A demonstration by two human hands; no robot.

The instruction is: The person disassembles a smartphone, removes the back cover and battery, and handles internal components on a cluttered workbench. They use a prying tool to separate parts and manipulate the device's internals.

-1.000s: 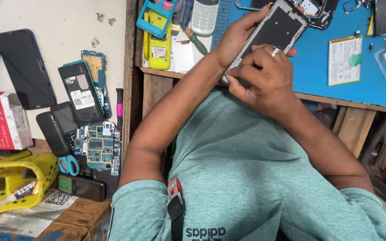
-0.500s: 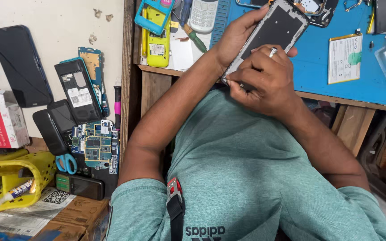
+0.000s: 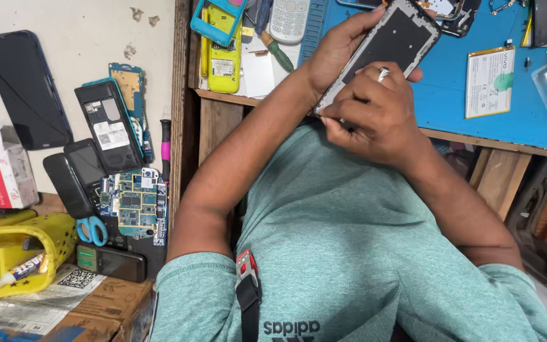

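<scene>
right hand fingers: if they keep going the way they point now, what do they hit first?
The right hand curls its fingers left toward the lower edge of the phone frame, so that edge comes first. They already look to be touching it, though depth is unclear. The left hand holds the frame's far side.

A dark grey phone frame [image 3: 390,44] over a blue mat [image 3: 451,95], a teal shirt [image 3: 343,253], perhaps yellow phones [image 3: 224,54].
</scene>
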